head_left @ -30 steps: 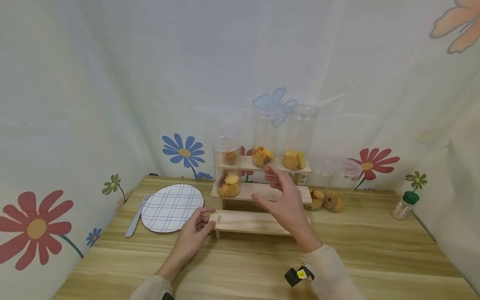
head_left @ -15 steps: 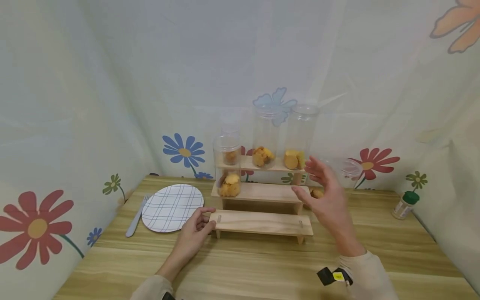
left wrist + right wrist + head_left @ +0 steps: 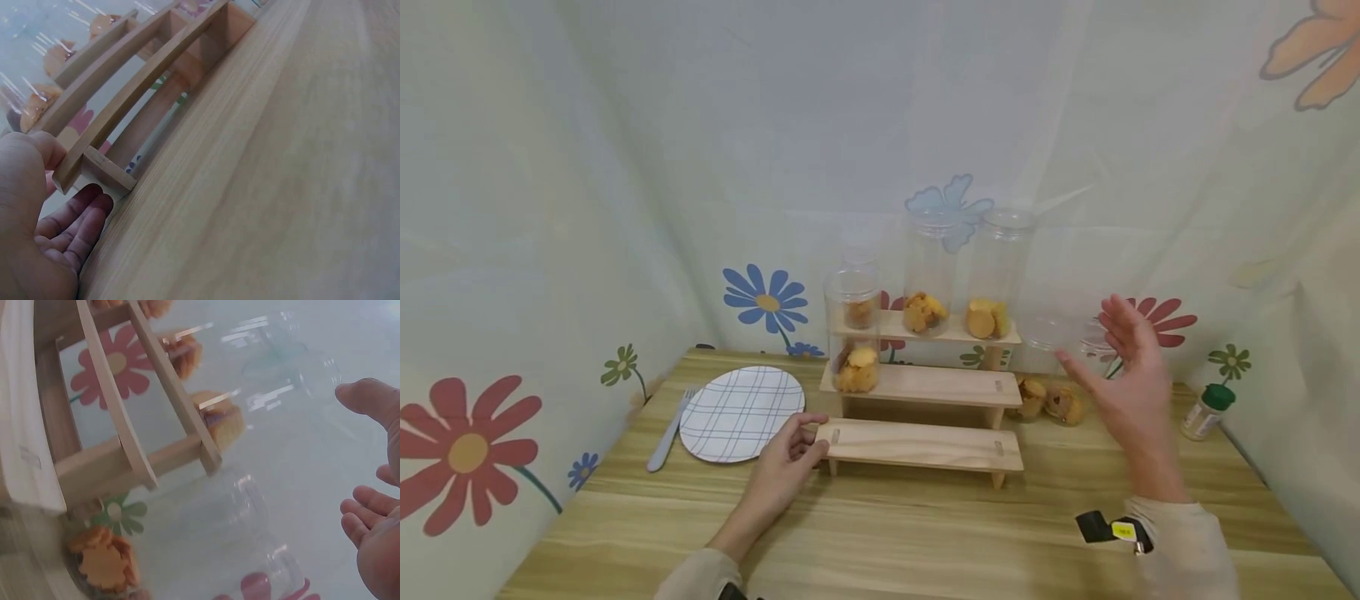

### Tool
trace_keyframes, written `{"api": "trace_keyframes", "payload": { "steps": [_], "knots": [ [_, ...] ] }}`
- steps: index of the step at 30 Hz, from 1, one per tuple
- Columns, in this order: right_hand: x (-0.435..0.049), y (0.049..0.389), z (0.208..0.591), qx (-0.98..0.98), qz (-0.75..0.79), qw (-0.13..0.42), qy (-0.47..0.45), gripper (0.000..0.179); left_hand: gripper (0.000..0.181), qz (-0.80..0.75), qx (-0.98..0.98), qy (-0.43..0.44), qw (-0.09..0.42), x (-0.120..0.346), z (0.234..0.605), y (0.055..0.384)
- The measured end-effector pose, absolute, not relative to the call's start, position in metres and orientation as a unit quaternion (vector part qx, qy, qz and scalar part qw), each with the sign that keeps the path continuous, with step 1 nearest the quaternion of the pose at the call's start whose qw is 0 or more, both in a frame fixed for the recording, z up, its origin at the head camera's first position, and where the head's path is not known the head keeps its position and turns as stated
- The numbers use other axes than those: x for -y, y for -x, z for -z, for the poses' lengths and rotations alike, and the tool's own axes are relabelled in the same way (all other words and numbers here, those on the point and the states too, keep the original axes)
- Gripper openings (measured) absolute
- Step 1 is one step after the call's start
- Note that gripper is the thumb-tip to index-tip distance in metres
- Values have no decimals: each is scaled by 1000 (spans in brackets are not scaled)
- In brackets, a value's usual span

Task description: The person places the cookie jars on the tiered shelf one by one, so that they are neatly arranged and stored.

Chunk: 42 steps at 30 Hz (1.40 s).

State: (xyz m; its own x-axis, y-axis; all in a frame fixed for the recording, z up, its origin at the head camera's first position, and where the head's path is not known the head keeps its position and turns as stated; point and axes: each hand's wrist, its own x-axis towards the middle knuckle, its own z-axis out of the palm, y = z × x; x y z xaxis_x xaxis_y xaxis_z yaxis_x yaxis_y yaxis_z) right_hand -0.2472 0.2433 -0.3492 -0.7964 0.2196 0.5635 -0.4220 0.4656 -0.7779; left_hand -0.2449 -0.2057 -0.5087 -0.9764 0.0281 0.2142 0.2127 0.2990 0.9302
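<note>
My left hand (image 3: 784, 460) pinches the left end of the lowest step of a pale wooden three-step rack (image 3: 917, 442). In the left wrist view, that step's end sits between its fingers. My right hand (image 3: 1133, 408) is raised, fingers spread and holding nothing, in front of two clear jars of cookies (image 3: 1063, 406) that stand on the table at the rack's right end. On the top step are several clear jars, among them a jar with round yellow cookies (image 3: 987, 319) and a jar with cookie pieces (image 3: 923, 312). Another jar of cookies (image 3: 857, 371) stands at the middle step's left end.
To the left lie a white checked plate (image 3: 741, 414) and a fork (image 3: 670, 433) with a grey handle. A small shaker with a green lid (image 3: 1207, 412) stands at the far right. A flower-printed curtain (image 3: 880, 125) closes off the back and sides of the wood-grain table (image 3: 865, 533).
My right hand has moved right, from over the rack's steps to in front of the two jars beside it. My left hand has stayed at the rack's left end.
</note>
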Motion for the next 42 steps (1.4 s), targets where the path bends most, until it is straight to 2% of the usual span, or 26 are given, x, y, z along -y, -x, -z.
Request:
{"api": "trace_keyframes", "payload": {
  "steps": [14, 22, 33, 42],
  "knots": [
    [-280, 262, 374, 810, -520, 270, 18, 102, 36, 584, 804, 77, 80, 206, 508, 245],
    [-296, 274, 401, 817, -525, 235, 46, 105, 35, 586, 803, 80, 78, 205, 507, 245],
    [-299, 295, 442, 789, -577, 204, 52, 100, 35, 586, 802, 81, 83, 205, 506, 243],
    [-295, 303, 461, 801, -563, 193, 63, 92, 35, 583, 805, 76, 80, 205, 507, 245]
  ]
}}
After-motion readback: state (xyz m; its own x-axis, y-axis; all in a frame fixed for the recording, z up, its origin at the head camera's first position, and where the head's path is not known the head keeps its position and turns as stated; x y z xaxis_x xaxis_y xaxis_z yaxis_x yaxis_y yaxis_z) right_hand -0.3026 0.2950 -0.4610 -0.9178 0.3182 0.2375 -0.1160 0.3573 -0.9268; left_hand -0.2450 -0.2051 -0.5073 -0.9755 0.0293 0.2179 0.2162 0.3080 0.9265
